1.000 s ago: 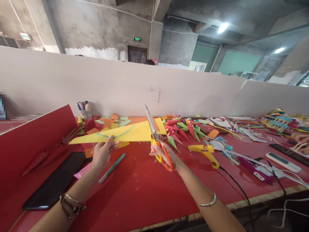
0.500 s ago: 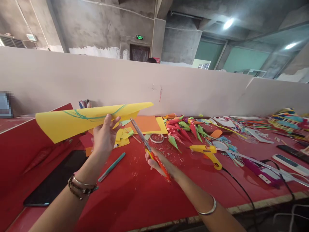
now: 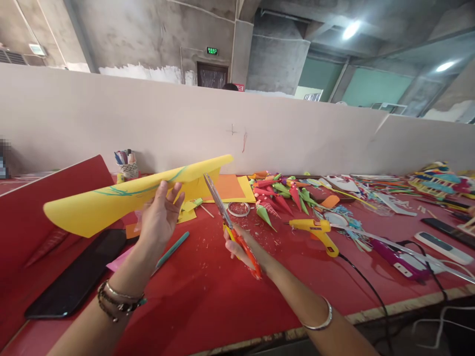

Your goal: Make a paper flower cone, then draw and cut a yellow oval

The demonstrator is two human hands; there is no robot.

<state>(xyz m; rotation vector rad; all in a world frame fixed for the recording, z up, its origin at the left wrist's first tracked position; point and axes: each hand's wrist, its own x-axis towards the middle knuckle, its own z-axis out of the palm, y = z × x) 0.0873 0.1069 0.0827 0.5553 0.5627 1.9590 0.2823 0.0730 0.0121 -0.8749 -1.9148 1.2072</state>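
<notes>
My left hand (image 3: 161, 212) pinches the lower edge of a yellow sheet of paper (image 3: 85, 210), which curls in the air over the table. Green marker lines (image 3: 122, 190) run along the sheet. In my right hand (image 3: 237, 247) is a pair of scissors (image 3: 222, 210) with red and yellow handles. Their blades point up and away from me, and the tips are close to the sheet's right part; whether they touch it I cannot tell. Below my left hand a teal marker (image 3: 172, 251) lies on the red table (image 3: 208, 306).
A black phone (image 3: 79, 277) lies at left, near a pen cup (image 3: 127, 168). Small red and green paper cones (image 3: 284, 198) are heaped at the back. A yellow glue gun (image 3: 315, 231) with its cord, a purple power strip (image 3: 399, 259) and a tape ring (image 3: 238, 209) lie to the right.
The yellow sheet has tilted, its left end dropping lower and its curl opening more. My left hand has shifted slightly left. The scissors stay close to the sheet. The view has moved a little.
</notes>
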